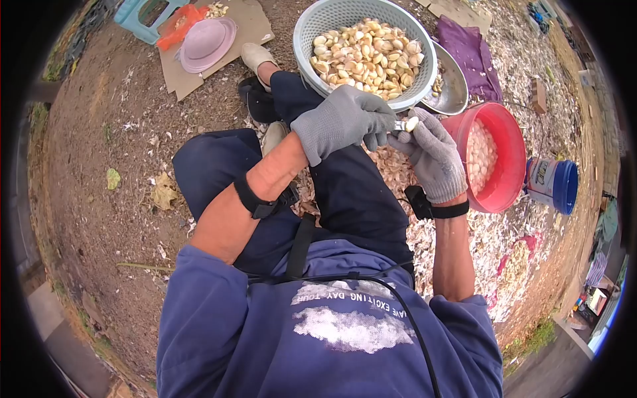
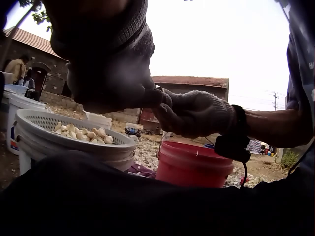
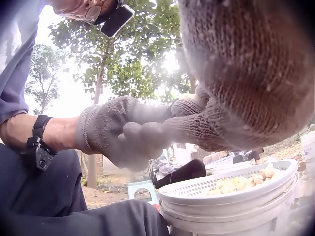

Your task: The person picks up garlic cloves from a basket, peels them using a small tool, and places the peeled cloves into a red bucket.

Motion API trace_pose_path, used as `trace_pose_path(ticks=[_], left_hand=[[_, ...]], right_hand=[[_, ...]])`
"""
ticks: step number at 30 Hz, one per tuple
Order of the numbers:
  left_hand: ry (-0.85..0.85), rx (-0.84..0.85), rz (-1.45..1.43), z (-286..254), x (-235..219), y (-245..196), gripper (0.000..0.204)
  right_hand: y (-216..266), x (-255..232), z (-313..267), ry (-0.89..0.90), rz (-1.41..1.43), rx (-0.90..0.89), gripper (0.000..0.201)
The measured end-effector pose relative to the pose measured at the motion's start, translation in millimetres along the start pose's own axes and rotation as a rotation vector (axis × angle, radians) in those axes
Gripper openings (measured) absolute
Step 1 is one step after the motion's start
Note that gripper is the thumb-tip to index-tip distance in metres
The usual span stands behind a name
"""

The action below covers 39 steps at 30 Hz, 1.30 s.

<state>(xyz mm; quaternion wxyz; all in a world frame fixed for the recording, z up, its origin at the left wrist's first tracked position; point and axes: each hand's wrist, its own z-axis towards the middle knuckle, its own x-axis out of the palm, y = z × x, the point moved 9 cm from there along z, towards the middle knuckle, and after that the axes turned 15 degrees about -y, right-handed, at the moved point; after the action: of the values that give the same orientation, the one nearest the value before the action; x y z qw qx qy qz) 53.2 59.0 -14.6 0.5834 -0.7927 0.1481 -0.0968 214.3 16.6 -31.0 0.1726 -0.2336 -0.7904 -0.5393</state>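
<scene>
In the head view, my gloved left hand (image 1: 345,121) has its fingers curled round a small metal piece (image 1: 399,125), perhaps a blade. My gloved right hand (image 1: 434,159) pinches a pale garlic clove (image 1: 411,124) against it. Both hands meet over the near rim of a grey-green colander (image 1: 302,50) heaped with garlic cloves (image 1: 371,56). The left wrist view has the left hand (image 2: 110,73) dark and close, its fingertips touching those of the right hand (image 2: 197,113). Glove fabric hides the clove in the right wrist view, where the left hand (image 3: 123,132) faces the right (image 3: 246,73).
Right of my hands stands a red bucket (image 1: 507,159) holding peeled cloves, with a blue-rimmed bucket (image 1: 564,188) beyond. A metal bowl (image 1: 456,86) sits partly beneath the colander. Purple cloth (image 1: 468,56), a pink lid (image 1: 208,45) on cardboard and a stool (image 1: 136,23) lie farther off. Skins cover the ground.
</scene>
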Motion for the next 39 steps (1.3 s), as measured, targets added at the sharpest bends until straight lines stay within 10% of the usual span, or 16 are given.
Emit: trace_pose_path(ticks=[6, 8, 11, 39], left_hand=[[-0.034, -0.009, 0.071, 2.6, 3.7, 14.6, 0.027], [-0.165, 0.384, 0.600, -3.3, 1.9, -11.5, 0.026], [-0.269, 0.488, 0.868, -2.5, 5.8, -10.8, 0.025], [-0.414, 0.383, 0.917, 6.2, -25.6, -13.4, 0.026]], right_hand=[[-7.1, -7.3, 0.4, -0.019, -0.014, 0.010, 0.040], [-8.3, -8.5, 1.3, -0.051, -0.062, 0.004, 0.039], [-14.3, -6.7, 3.4, -0.109, -0.128, 0.016, 0.036], [-24.4, -8.6, 2.5, -0.269, -0.173, -0.007, 0.036]])
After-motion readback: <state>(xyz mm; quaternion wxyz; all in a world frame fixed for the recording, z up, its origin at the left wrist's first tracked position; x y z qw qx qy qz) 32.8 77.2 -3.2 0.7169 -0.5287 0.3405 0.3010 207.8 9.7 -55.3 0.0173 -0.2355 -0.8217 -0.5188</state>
